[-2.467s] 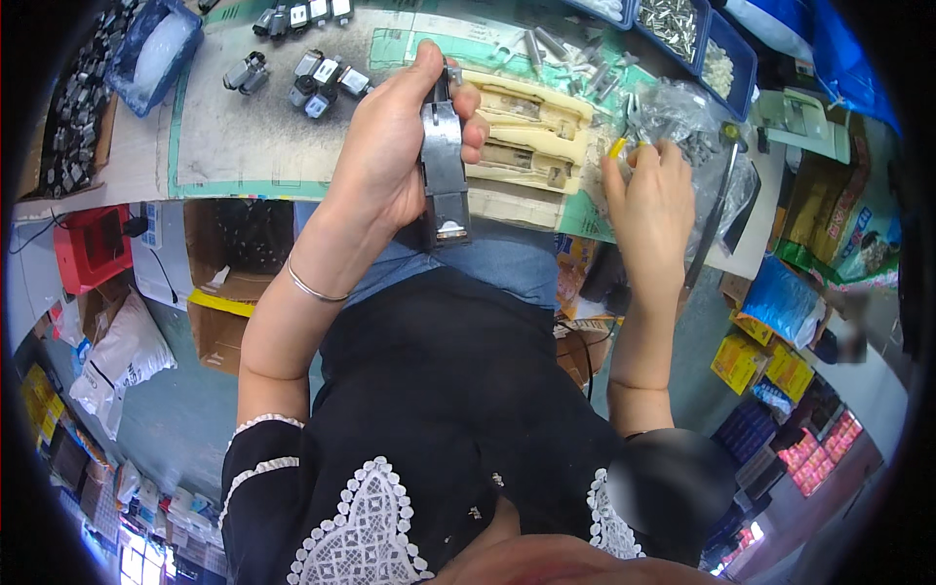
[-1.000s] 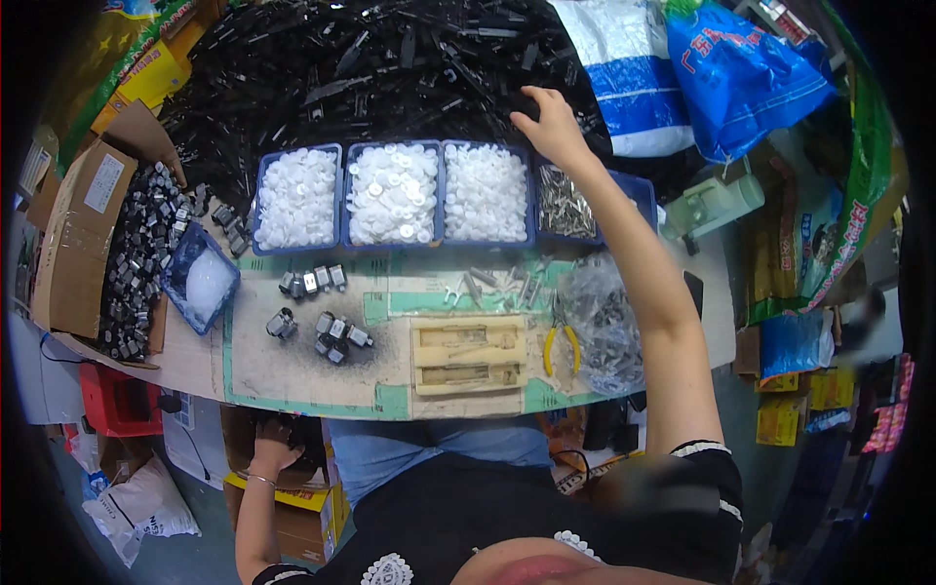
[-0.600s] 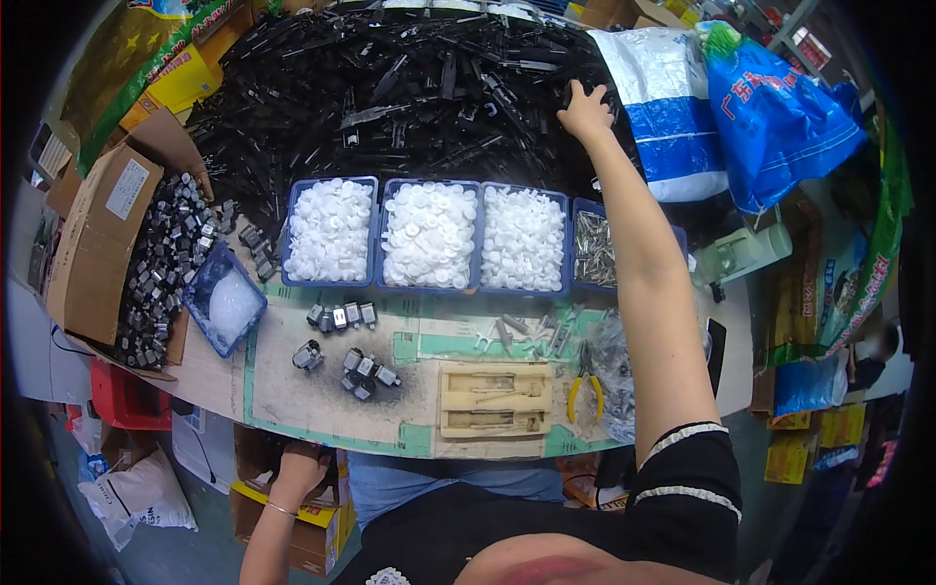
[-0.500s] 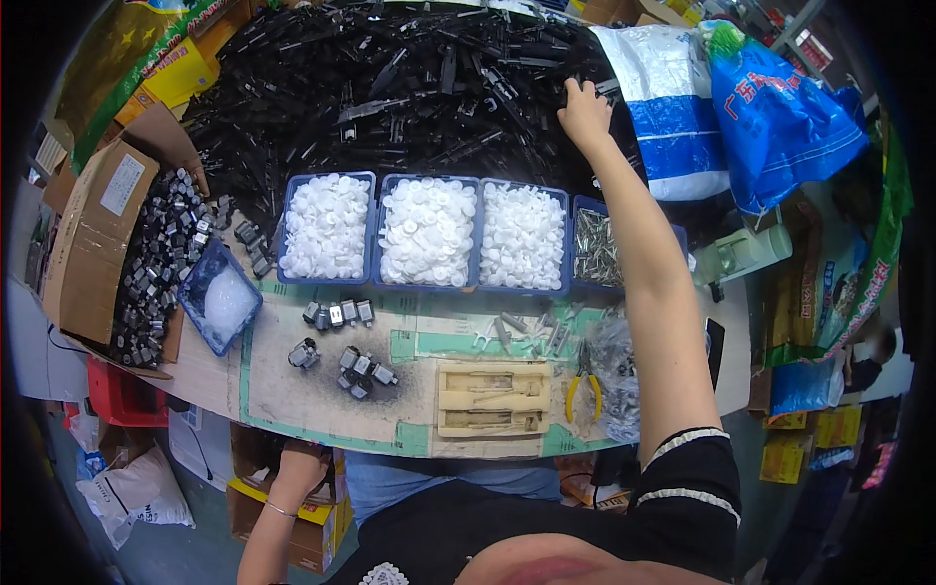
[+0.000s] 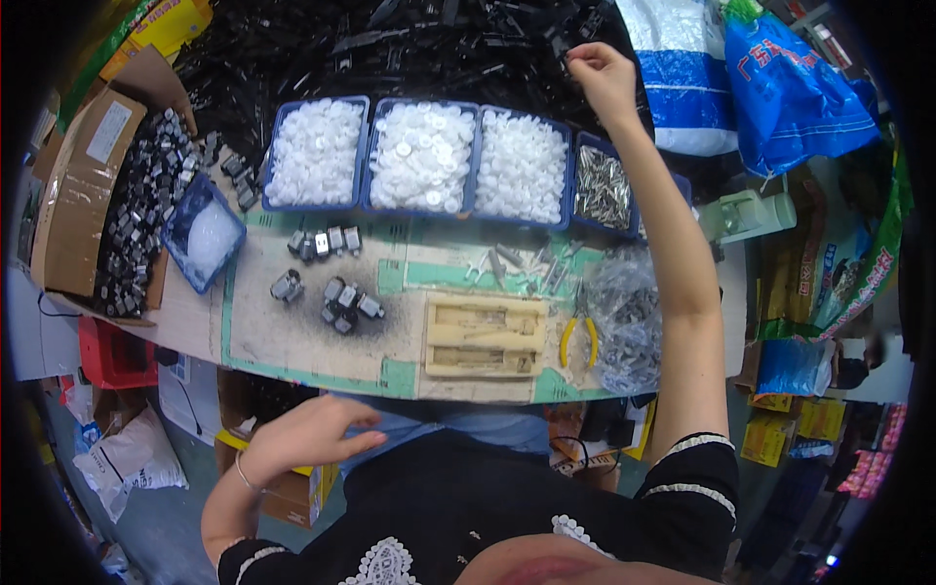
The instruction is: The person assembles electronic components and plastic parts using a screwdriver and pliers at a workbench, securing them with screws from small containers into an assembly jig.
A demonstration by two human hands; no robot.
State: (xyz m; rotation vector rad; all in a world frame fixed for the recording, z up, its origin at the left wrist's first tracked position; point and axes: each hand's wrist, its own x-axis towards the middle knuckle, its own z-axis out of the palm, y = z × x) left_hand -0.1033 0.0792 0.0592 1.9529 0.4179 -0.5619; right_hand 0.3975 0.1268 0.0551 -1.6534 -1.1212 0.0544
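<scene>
My right hand [image 5: 604, 80] is at the far right of a big heap of long black plastic parts [image 5: 390, 44]. Its thumb and fingertips are pinched together against the dark pile; whether something is between them cannot be made out. My left hand [image 5: 317, 431] hovers over my lap, just off the table's near edge, fingers stretched and apart with nothing in them. A cream-coloured fixture block [image 5: 486, 336] with long recesses lies near the front edge. To its right are yellow-handled pliers [image 5: 579, 341]. Small black-and-metal blocks [image 5: 343, 304] sit in clusters to its left.
Blue trays hold white round pieces [image 5: 419, 156] and metal pins [image 5: 603, 185]. A cardboard box [image 5: 83, 195] spills small blocks at left, beside a blue tray [image 5: 203, 234]. Grey pieces [image 5: 502, 261] and a clear plastic bag [image 5: 624, 322] lie right. Sacks [image 5: 682, 78] stand behind.
My left hand has risen from below the table's edge and moved right over my lap, fingers spreading. My right hand has closed into a pinch. The whole view has tilted, shifting the table upward.
</scene>
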